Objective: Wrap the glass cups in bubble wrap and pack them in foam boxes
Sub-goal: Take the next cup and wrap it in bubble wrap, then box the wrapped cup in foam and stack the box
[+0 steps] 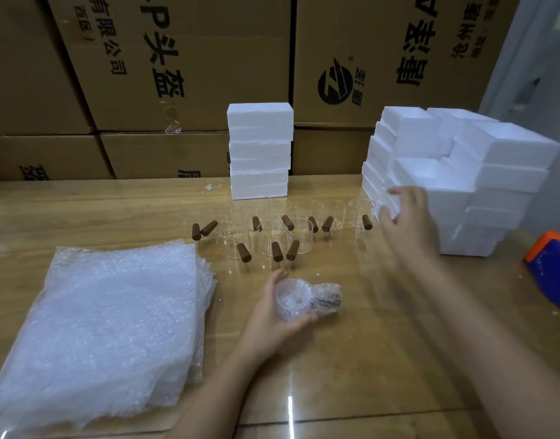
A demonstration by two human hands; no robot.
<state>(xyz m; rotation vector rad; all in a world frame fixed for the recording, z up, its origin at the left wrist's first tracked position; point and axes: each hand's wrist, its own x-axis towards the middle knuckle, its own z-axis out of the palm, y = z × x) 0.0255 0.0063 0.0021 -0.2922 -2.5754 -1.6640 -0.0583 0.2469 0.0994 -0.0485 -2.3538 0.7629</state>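
One wrapped cup (307, 299) sits in the left hand (272, 315) at lower centre of the frame, fingers curled around the bubble-wrapped bundle, with a brown handle showing through the wrap at its right end. Above it, mid-frame, the bare glass cups (272, 236) stand in a loose cluster on the desk (351, 359); eleven brown handles can be counted, though the clear glass makes an exact cup count hard. One stack of bubble wrap sheets (107, 318) fills the lower left. Foam boxes come in two groups: a single column (259, 150) at upper centre, and a larger stepped pile (481, 172) at right. The right hand (405, 223), blurred, is at the left face of that pile with fingers spread open. An orange and blue object (551, 264) lies at the right edge. Cardboard cartons (177, 74) wall off the back. Bare desk lies open at lower centre and lower right.
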